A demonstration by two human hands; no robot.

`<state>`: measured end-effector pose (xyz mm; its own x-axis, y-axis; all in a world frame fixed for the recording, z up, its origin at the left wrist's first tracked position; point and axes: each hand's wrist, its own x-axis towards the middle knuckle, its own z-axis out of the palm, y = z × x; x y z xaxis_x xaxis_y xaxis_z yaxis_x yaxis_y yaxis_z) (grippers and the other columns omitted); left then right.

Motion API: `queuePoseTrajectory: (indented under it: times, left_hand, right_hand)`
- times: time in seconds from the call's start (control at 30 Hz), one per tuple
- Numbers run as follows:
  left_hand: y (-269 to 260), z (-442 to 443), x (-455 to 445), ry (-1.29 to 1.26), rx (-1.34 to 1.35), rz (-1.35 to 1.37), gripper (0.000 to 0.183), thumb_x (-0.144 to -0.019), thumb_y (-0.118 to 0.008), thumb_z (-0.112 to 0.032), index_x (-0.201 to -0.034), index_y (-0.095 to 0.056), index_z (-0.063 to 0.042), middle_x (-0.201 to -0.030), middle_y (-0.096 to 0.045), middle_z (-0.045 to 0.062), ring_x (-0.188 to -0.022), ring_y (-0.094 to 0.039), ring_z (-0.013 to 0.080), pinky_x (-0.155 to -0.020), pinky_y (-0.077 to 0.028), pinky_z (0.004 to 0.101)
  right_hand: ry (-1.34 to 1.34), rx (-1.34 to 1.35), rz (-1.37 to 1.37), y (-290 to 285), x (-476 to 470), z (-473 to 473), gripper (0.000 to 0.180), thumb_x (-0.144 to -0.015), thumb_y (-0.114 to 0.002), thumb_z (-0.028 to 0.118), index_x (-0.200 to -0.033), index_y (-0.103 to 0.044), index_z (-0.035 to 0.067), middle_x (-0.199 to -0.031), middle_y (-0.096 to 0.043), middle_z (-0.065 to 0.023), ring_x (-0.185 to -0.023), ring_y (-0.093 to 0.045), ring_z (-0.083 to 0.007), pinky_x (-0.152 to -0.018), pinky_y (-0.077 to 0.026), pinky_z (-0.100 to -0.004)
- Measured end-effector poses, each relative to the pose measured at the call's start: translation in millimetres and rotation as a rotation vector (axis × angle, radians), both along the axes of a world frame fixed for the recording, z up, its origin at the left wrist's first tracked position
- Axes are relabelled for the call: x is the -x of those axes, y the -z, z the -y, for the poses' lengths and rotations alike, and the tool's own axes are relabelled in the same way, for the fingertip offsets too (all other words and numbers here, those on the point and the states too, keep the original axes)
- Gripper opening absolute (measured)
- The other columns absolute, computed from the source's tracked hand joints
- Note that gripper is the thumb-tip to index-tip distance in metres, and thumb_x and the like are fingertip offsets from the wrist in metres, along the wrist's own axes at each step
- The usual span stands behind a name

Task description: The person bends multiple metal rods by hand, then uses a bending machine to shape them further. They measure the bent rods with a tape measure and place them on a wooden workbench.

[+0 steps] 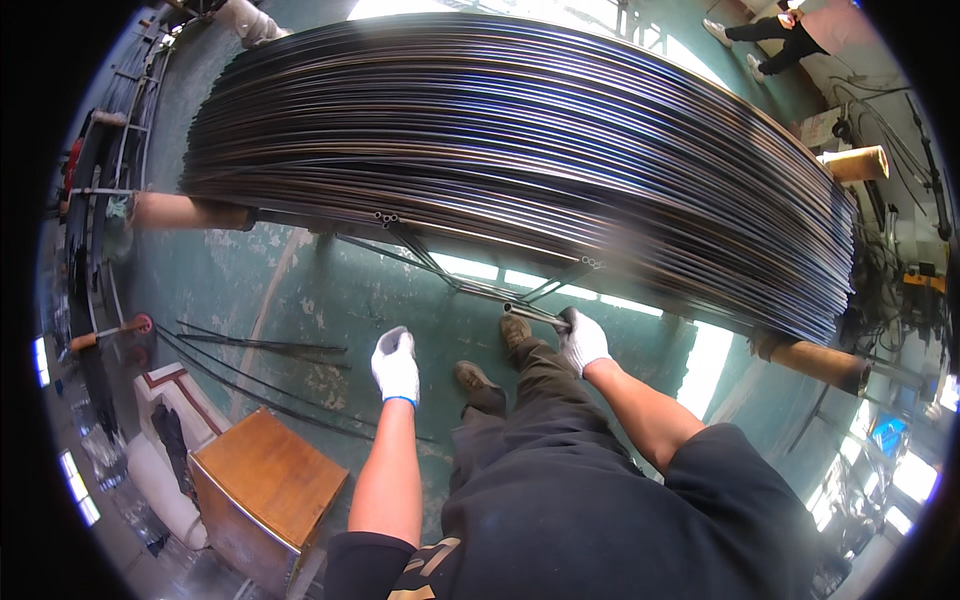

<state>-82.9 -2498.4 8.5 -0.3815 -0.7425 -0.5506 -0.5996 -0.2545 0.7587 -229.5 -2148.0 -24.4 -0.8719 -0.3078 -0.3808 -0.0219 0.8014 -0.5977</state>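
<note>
My right hand (583,341), in a white glove with grey fingertips, grips a metal tube (536,315). The tube's open end points left, above my shoe. My left hand (395,365), gloved the same way, is held over the floor with its fingers curled in and nothing visible in them. In front of me lies a wide stack of long, thin metal tubes (480,112). At its near side are several bent tubes (450,281), their open ends resting by the stack's edge. They pass just beyond the tube in my right hand.
Wrapped support bars (814,362) stick out under the stack at right and left (187,211). Loose thin rods (262,345) lie on the green floor at left. A wooden cabinet (270,480) stands at lower left. Another person (795,37) is beyond the stack, upper right.
</note>
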Motion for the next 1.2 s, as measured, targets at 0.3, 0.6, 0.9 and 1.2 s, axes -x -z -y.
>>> queuePoseTrajectory:
  times: [0.3, 0.6, 0.9, 1.2]
  left_hand:
    - [-24.3, -2.6, -112.9, -0.126, 0.05, 0.007, 0.027, -0.103, -0.082, -0.009, -0.129, -0.08, -0.002, -0.12, -0.083, 0.01, -0.112, -0.077, 0.0201, -0.102, -0.061, 0.0347]
    - [-86.0, 33.1, -295.0, -0.274, 0.197, -0.188, 0.07, -0.098, -0.091, -0.03, -0.157, -0.065, -0.002, -0.156, -0.072, 0.016, -0.138, -0.072, 0.0281, -0.119, -0.055, 0.0396]
    - [-139.2, 74.1, -578.4, -0.557, 0.296, -0.445, 0.08, -0.102, -0.09, -0.019, -0.169, -0.05, 0.0, -0.173, -0.056, 0.02, -0.158, -0.055, 0.0307, -0.132, -0.043, 0.0416]
    - [-178.3, 78.7, -700.1, -0.671, 0.111, -1.029, 0.057, -0.113, -0.072, -0.041, -0.148, -0.069, 0.004, -0.131, -0.081, 0.015, -0.12, -0.079, 0.0274, -0.109, -0.062, 0.0412]
  right_hand:
    - [-0.268, 0.281, -0.112, -106.1, -38.8, 29.6, 0.023, -0.117, -0.056, 0.016, -0.103, -0.068, 0.003, -0.089, -0.069, -0.0166, -0.084, -0.067, -0.0311, -0.08, -0.055, -0.0432]
    - [-0.44, 0.859, 0.282, -299.8, -138.8, 147.3, 0.024, -0.118, -0.06, 0.016, -0.102, -0.071, 0.003, -0.081, -0.062, 0.0053, -0.068, -0.049, -0.0031, -0.059, -0.037, -0.025]
    - [-0.983, 1.173, 0.407, -459.4, -325.1, 265.7, 0.045, -0.122, -0.061, 0.032, -0.088, -0.063, 0.004, -0.067, -0.063, -0.0024, -0.056, -0.06, -0.0097, -0.052, -0.044, -0.0252]
    - [-1.241, 1.254, 0.965, -515.1, -411.3, 436.7, 0.024, -0.111, -0.071, 0.02, -0.122, -0.066, 0.0, -0.09, -0.066, -0.0043, -0.069, -0.064, -0.0164, -0.063, -0.052, -0.0354]
